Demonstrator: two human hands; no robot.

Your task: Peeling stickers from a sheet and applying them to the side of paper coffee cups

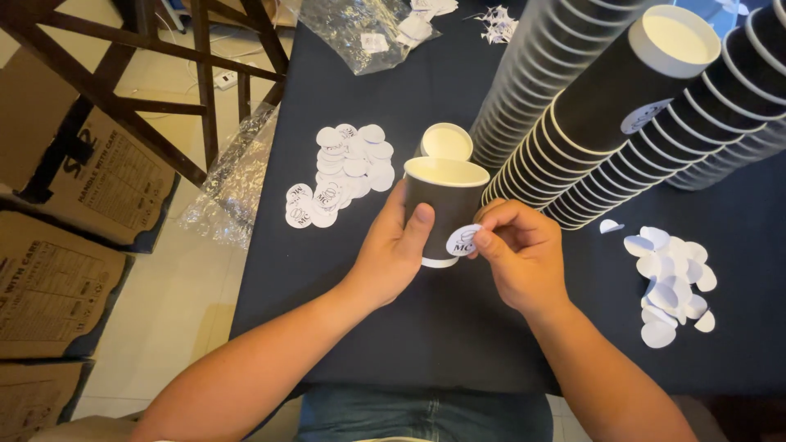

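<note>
1. A black paper cup with a white rim point(442, 205) is gripped upright above the dark table point(458, 327) by the left hand point(393, 250), the thumb being laid across its side.
2. A round white sticker point(463, 240) is pinched against the cup's wall, near its base, by the right hand point(520, 250).
3. A pile of blank white round backing papers point(671, 282) is seen to the right of the hands.
4. A heap of printed round white stickers point(344, 172) is spread to the left, behind the cup.
5. Long stacks of black paper cups point(589, 123) are laid on their sides further back.
6. A clear plastic bag point(360, 33) is placed at the far edge.
</note>
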